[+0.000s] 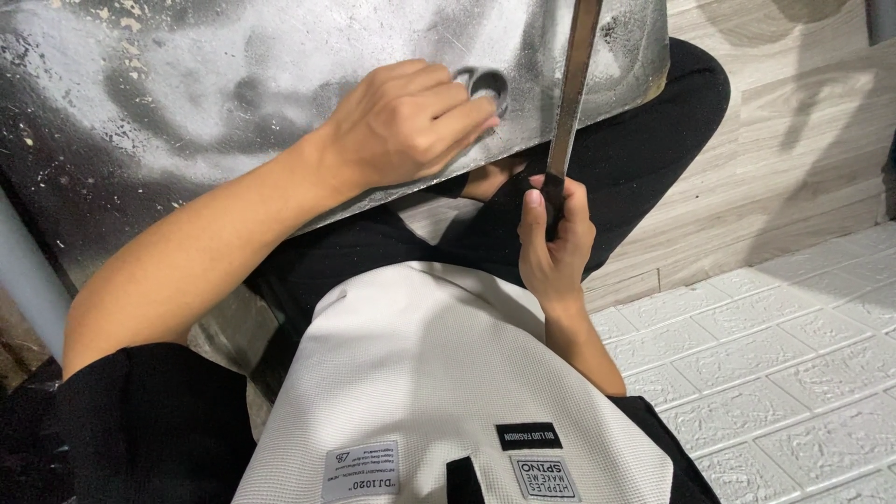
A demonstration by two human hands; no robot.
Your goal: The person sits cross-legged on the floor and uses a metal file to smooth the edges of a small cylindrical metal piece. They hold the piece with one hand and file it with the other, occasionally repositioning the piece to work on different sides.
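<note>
My left hand (pixel 411 121) lies knuckles-up on a scuffed grey metal sheet (pixel 187 93), fingers curled and fingertips at a small round ring-shaped part (pixel 487 82) on the sheet. Whether the fingers pinch that part I cannot tell. My right hand (pixel 555 238) is wrapped around the dark lower end of a long flat metal bar (pixel 574 84), thumb pointing up along it. The bar rises steeply across the sheet's near edge and out of the top of the view.
The sheet rests over my lap; I sit in black trousers and a white-and-black shirt. A wood-pattern floor (pixel 784 121) lies to the right, a white brick-pattern surface (pixel 784 373) at the lower right, and a grey pipe (pixel 23 271) at the left edge.
</note>
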